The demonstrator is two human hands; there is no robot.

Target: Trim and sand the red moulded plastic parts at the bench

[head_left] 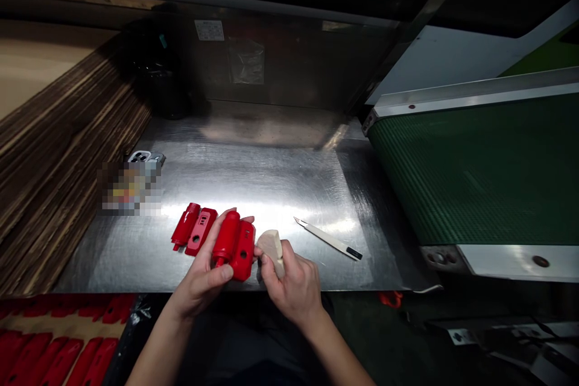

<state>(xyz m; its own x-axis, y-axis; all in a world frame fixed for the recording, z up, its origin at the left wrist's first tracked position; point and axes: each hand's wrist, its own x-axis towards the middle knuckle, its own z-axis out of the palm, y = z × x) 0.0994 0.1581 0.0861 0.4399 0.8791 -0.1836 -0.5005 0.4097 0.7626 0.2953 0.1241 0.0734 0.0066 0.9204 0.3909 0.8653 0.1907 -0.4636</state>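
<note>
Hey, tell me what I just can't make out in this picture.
All in the head view:
Underside of the red plastic part: turned away, backed by the left hand.
Gripped portion of the off-white block: covered by the right hand.
Print on the white label: too small.
Much of the phone: pixelated.
Right-hand end of the green conveyor belt: cut off by the picture's right edge.

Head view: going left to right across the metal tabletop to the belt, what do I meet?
Phone, unheld red part, held red part in the left hand, pale block in the right hand, white knife, green conveyor belt.
</note>
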